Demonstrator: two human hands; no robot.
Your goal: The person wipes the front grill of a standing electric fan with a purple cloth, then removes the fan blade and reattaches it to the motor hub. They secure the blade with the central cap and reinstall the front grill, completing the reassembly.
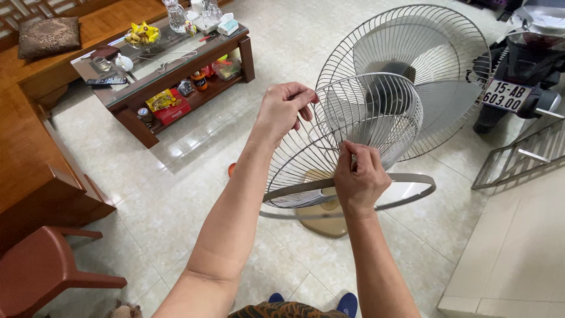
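- Gripping the front fan guard (347, 141), a round cage of thin grey wires, the left hand (283, 112) has its fingers curled over the upper left rim.
- The right hand (359, 176) pinches the wires near the lower middle of the same guard, thumb and fingertips closed on them.
- The guard is held in the air and tilted, just in front of the standing fan (412, 76), whose rear guard and pale blades show behind it.
- A loose grey rim ring (406, 197) hangs around the bottom of the held guard, above the fan's beige base (321, 224).
- To the left stands a low wooden table (135, 97) with a glass top, cluttered with small items.
- A red plastic chair (41, 268) sits at the lower left, and a parked motorbike (524, 65) at the upper right on the pale tiled floor (165, 194).
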